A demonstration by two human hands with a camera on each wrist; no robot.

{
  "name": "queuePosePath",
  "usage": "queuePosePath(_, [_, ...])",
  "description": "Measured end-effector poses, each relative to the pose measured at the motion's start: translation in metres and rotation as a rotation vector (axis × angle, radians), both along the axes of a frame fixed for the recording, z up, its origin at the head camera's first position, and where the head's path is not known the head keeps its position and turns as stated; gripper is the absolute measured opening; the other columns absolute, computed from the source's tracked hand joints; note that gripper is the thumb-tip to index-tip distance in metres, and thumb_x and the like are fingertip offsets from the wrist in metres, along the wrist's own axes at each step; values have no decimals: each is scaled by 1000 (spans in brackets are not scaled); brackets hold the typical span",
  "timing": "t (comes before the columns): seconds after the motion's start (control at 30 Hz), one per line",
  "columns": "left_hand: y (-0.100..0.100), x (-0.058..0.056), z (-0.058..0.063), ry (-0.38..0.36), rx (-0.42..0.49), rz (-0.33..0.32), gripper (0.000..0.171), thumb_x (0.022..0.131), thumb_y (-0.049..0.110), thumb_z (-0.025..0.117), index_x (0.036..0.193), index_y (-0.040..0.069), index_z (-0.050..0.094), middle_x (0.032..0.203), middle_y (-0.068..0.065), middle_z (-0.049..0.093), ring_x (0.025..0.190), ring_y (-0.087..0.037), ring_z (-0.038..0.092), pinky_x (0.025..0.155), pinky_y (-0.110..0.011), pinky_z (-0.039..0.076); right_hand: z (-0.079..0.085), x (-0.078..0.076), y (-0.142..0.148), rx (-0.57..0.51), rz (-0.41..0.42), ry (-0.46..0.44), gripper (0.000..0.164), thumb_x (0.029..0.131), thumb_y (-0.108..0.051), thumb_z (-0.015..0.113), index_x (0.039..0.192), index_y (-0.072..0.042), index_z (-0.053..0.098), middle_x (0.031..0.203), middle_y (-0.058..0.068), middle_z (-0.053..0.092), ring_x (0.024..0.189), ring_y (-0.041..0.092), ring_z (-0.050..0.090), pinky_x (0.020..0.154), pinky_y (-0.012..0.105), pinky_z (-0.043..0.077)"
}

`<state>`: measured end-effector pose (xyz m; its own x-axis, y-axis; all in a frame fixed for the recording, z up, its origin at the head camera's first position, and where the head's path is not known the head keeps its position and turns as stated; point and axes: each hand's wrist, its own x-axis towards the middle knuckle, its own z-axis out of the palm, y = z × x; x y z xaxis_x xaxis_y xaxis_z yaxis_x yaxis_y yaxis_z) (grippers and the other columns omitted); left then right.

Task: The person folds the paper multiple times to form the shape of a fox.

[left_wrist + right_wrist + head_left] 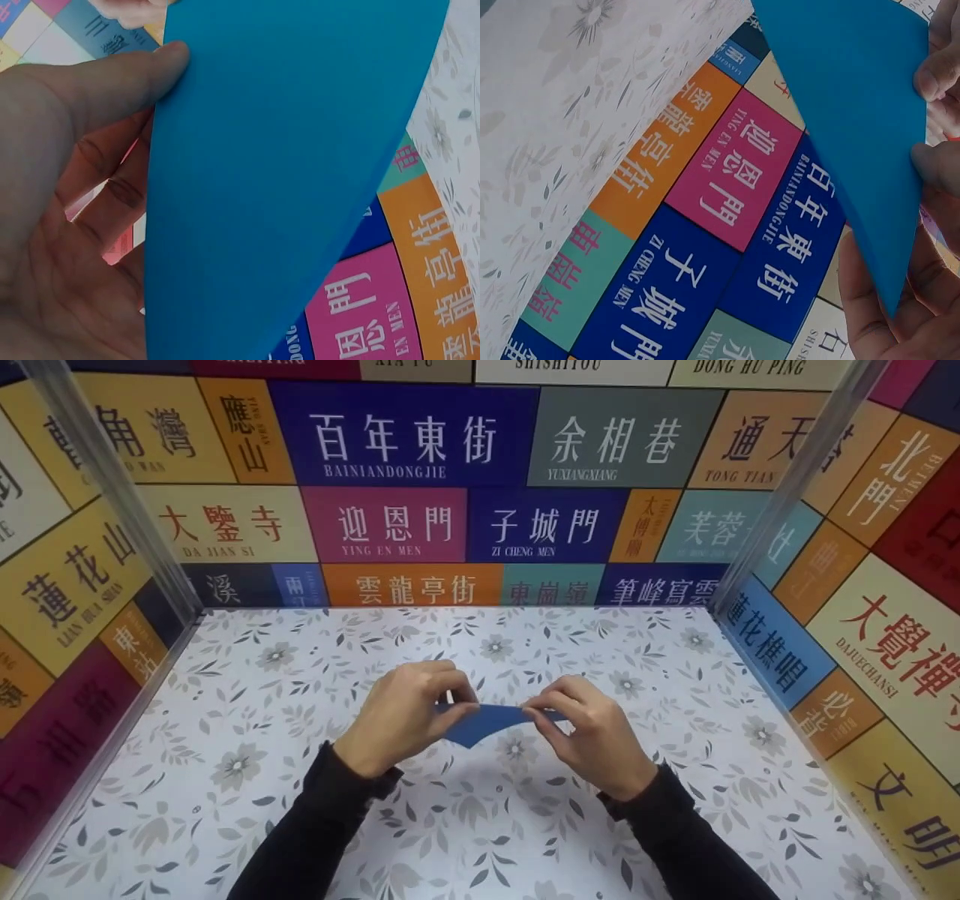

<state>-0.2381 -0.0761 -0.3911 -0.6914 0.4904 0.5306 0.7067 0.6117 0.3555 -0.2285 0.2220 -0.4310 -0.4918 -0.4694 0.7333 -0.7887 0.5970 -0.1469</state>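
Observation:
A blue sheet of paper (pixel 491 718) is held up above the table between both hands, its lower edge slanting to a point. My left hand (pixel 411 711) pinches its upper edge near the left end, thumb (pixel 174 67) on the near face. Close by on the same edge, my right hand (pixel 589 727) pinches it between thumb and fingers. In the right wrist view the blue paper (pixel 862 127) narrows to a tip beside the right hand's fingers (pixel 870 300). The left wrist view shows its broad flat face (pixel 277 165).
The tabletop (pixel 300 825) carries a white covering with grey flowers and leaves. Colourful panels (pixel 405 435) with Chinese place names stand behind it and at both sides. Clear corner strips (pixel 142 495) run up at the back corners.

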Motion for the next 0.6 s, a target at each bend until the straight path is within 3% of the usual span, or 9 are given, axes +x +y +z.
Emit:
queuePosePath(0.2, [-9, -3, 4, -9, 41, 15, 10, 97, 21, 97, 96, 22, 87, 95, 6, 85, 83, -11, 78, 75, -30, 65, 4, -3, 9, -38, -8, -10, 9, 104, -8, 88, 110, -13, 87, 103, 4, 77, 94, 18, 75, 81, 27, 62])
queuePosePath(0.47, [-12, -7, 4, -54, 51, 5, 8, 98, 22, 96, 98, 22, 88, 96, 6, 85, 84, -10, 78, 76, -29, 64, 7, -5, 11, -9, -22, 15, 12, 101, -9, 91, 111, -15, 86, 102, 2, 76, 94, 15, 74, 81, 24, 61])
queuePosePath(0.6, [-15, -8, 4, -40, 47, 22, 8, 99, 21, 96, 98, 22, 88, 96, 6, 85, 84, -10, 77, 75, -30, 64, 7, -7, 15, -27, -18, 2, 11, 103, -7, 89, 111, -14, 86, 103, 2, 77, 94, 16, 75, 82, 24, 61])
